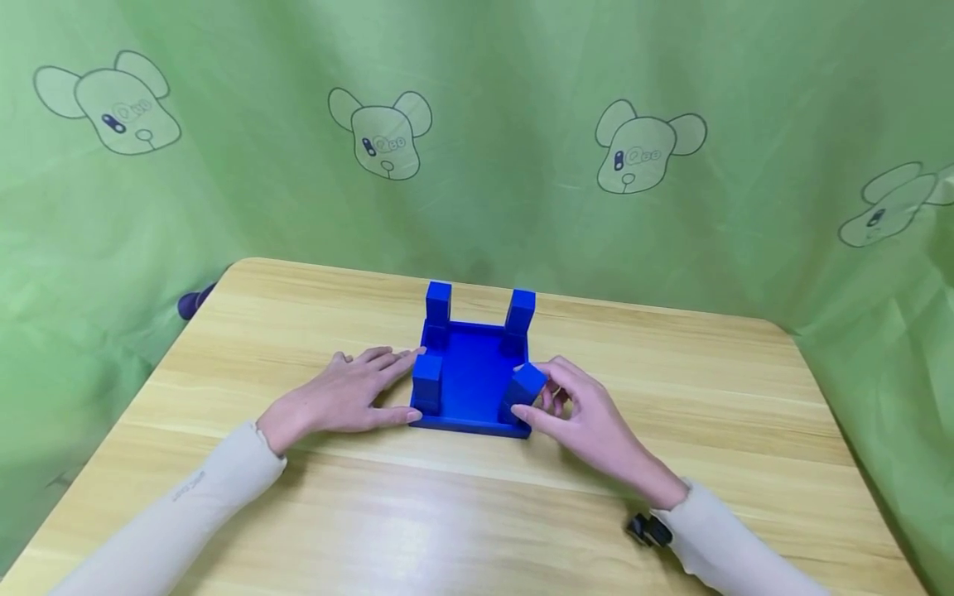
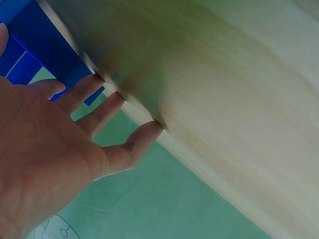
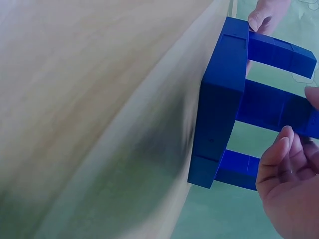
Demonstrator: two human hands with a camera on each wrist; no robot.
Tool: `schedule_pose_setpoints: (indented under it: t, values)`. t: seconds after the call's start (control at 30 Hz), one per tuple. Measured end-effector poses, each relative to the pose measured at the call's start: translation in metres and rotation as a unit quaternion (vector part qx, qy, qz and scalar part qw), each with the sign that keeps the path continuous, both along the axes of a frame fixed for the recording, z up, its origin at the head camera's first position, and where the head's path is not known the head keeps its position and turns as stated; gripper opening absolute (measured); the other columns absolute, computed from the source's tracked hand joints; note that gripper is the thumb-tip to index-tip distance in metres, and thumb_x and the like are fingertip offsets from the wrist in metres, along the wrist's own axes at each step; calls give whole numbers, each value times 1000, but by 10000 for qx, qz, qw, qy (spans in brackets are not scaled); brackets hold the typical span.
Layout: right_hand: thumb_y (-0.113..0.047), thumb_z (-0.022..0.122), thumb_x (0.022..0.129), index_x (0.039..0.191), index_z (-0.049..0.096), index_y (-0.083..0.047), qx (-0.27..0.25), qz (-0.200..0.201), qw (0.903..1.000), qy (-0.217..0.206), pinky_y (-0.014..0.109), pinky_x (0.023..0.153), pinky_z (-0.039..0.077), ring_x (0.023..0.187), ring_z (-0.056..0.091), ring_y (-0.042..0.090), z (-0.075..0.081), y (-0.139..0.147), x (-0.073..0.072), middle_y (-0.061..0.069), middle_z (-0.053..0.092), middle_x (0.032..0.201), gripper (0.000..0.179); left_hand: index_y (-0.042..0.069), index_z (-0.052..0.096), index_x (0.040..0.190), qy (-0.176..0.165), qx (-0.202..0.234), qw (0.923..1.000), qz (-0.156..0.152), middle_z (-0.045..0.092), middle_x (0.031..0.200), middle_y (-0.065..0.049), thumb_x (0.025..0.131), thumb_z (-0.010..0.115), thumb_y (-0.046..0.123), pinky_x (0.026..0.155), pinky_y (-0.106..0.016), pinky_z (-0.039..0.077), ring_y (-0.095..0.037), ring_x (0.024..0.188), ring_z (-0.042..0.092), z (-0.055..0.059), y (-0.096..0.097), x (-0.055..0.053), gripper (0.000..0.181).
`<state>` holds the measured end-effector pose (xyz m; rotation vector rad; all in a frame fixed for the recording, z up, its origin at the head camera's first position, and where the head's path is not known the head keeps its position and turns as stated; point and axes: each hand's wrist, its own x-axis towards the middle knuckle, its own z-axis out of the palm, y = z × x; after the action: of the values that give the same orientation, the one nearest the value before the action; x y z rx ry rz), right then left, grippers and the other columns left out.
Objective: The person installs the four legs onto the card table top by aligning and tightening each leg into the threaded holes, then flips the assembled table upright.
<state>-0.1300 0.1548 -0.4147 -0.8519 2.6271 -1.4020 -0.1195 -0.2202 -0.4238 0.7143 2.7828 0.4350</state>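
Note:
A square blue tray-like base (image 1: 473,372) with a low rim lies on the table, and blue blocky posts rise from its corners. My right hand (image 1: 585,418) pinches the near right post (image 1: 524,387) between thumb and fingers; this post leans to the right and looks turned compared with the others. At the left side, my left hand (image 1: 346,396) lies with fingers spread, its thumb and forefinger touching the base near the front left post (image 1: 427,382). In the left wrist view, the other fingertips of the left hand (image 2: 60,144) rest on the wood.
The back left post (image 1: 439,305) and back right post (image 1: 521,310) stand at the far corners. A wooden table (image 1: 358,513) carries everything. Green cloth (image 1: 492,223) with bear-head drawings hangs behind. A dark purple object (image 1: 190,305) shows past the left edge.

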Motion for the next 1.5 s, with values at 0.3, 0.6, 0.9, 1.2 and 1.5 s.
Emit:
schedule_pose_setpoints:
  t: [0.3,0.6,0.9,1.2,1.5]
  values:
    - [-21,92,93,113,72,-23,-278,-237,9992,-141,31,72,54,85,65,24,-3,0,-2,-6,70,98,28,25,22,177,-5,35,10000,-12,37,174,-9,102,52,78,111,-87,26,-43,160,30,0,0,-1,96]
    - [-24,91,94,107,69,-22,-253,-348,9984,-355,33,69,52,81,63,22,-1,-1,0,-3,69,94,26,27,20,177,-28,-22,10000,-3,35,175,-8,101,51,81,112,-86,25,-41,161,29,-2,0,-4,98]
    - [-24,90,95,104,66,-19,-285,-201,9993,-133,31,69,51,80,61,20,-6,-4,-3,2,63,91,26,27,20,177,-7,-51,10000,11,36,175,-7,101,51,81,112,-86,26,-40,161,29,-3,0,-4,98]
    - [-27,93,92,115,72,-23,-208,-175,9994,-229,30,66,46,77,56,19,-5,-6,-2,0,59,84,31,28,20,177,-19,-56,10000,10,35,175,-6,100,47,84,113,-85,26,-38,161,29,-4,-1,-2,99]
    - [-21,92,92,107,69,-20,-271,-275,9993,7,30,72,55,84,63,23,-6,-5,-2,-2,65,95,28,27,21,177,-28,-27,10000,14,36,175,-6,101,50,82,112,-86,26,-40,161,29,-4,-1,-2,98]
